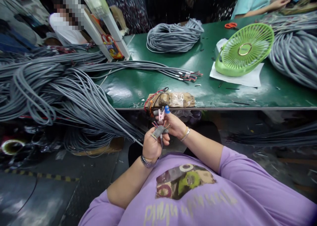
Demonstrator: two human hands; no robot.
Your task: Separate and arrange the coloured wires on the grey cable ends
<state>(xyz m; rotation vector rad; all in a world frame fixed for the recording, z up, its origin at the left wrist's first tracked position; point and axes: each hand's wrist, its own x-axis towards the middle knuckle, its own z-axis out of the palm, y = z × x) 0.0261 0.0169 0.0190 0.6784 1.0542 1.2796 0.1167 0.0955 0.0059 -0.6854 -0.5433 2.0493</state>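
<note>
- Left hand (151,146) low in front of the chest, below the bench (223,90) edge; fingers (155,136) wrapped tight and pressed around the sheath of a grey cable (158,132), just under its end.
- Coloured strands (159,123) fanned out above that fist, bared from the sheath.
- Rest of the cable trailing off left toward the big cable bundle (61,94) hanging off the bench.
- Right hand (174,124) just above and touching the left; fingers pinching a small pink hand tool (161,114) right at the strand tips. Blue finger cot (167,109) on one fingertip.
- Tool blades: cannot tell whether closed or apart, too small.
- Step, by the look of it: conductor-end work, strand by strand, on one cable end.
- Next move calls for one strand singled out of the fan, sheath held dead still, tool tip kept clear of neighbouring strands.
- Taped block (173,100) with red and black leads on the bench edge straight ahead.
- Further back: cable bunch with bared ends (188,76), cable coil (174,38), green fan (245,49) on white paper, orange scissors (230,25).
- Other people at the far corners; own hands well apart from theirs.
</note>
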